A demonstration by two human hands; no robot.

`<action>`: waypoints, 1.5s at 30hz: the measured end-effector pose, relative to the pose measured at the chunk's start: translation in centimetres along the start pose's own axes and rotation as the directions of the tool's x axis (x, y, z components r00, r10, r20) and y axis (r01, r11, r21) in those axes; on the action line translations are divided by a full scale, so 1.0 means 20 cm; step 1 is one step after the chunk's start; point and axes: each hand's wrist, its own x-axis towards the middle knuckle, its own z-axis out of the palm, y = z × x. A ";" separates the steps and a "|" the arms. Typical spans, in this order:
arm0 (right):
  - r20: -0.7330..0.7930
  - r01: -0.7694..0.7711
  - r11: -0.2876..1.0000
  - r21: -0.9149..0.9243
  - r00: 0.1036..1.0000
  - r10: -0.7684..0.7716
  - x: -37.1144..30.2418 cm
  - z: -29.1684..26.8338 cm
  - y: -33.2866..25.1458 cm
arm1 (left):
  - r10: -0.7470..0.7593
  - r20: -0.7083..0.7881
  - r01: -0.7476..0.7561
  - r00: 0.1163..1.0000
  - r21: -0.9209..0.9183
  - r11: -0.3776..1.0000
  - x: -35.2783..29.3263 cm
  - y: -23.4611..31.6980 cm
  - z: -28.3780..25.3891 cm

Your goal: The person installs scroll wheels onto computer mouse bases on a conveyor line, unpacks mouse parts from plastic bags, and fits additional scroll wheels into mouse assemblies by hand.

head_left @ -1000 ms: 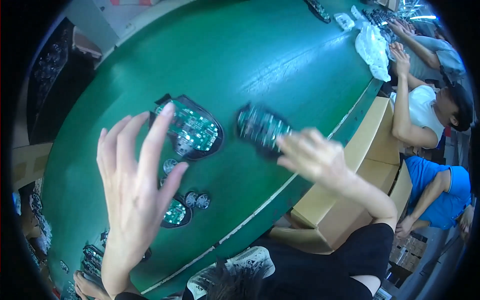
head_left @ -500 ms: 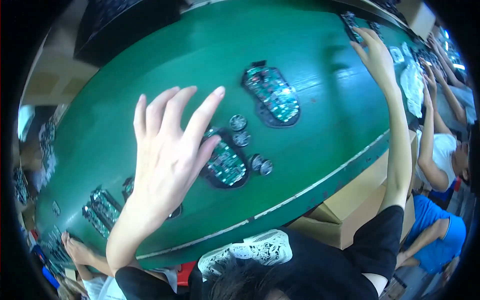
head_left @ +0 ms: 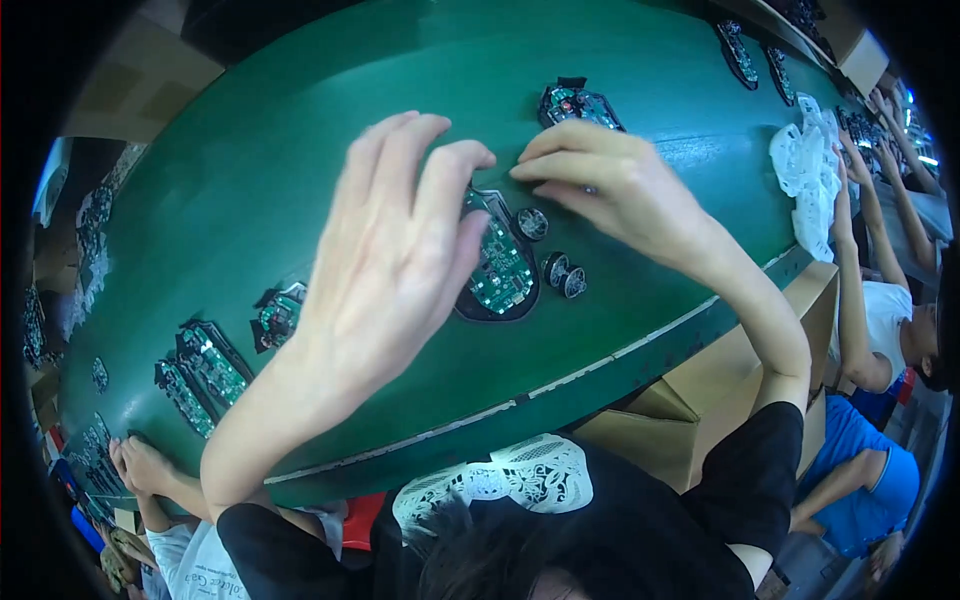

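My left hand hovers over the green belt with curved fingers apart, holding nothing visible. It partly covers a circuit board in a dark housing, its thumb over the board's left edge. My right hand is beside it, palm down, thumb and fingers drawn together. A small dark bit shows between them, but what they hold is hidden. A small ribbed wheel lies just below the right fingertips, and a pair of wheels sits right of the board. Behind my right hand is another housed circuit board, partly covered.
Several slim board assemblies lie at the left, near a co-worker's hand. More boards and white plastic parts are at the far right. An open cardboard box stands by the belt's near edge.
My right hand has come in from the far right to beside my left hand, which has shifted right and up. The nearby boards and wheels have moved right and away; one wheel is out of sight.
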 end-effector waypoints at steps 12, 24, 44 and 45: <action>-0.150 -0.562 0.682 0.467 0.710 0.688 -0.44 -0.27 0.02 | 0.093 0.103 -0.101 0.990 0.085 0.991 0.29 0.17 0.38; -0.110 -0.217 0.973 0.081 0.968 0.225 -0.36 -0.18 0.18 | 0.050 0.334 -0.086 0.941 0.094 0.992 0.20 0.35 0.37; 0.097 -0.169 0.971 -0.169 0.977 0.187 -0.28 -0.30 0.11 | 0.066 0.352 -0.124 0.934 0.143 0.982 0.26 0.39 0.38; 0.093 -0.173 0.971 -0.164 0.977 0.190 -0.26 -0.31 0.11 | 0.045 0.386 -0.103 0.921 0.130 0.986 0.26 0.39 0.37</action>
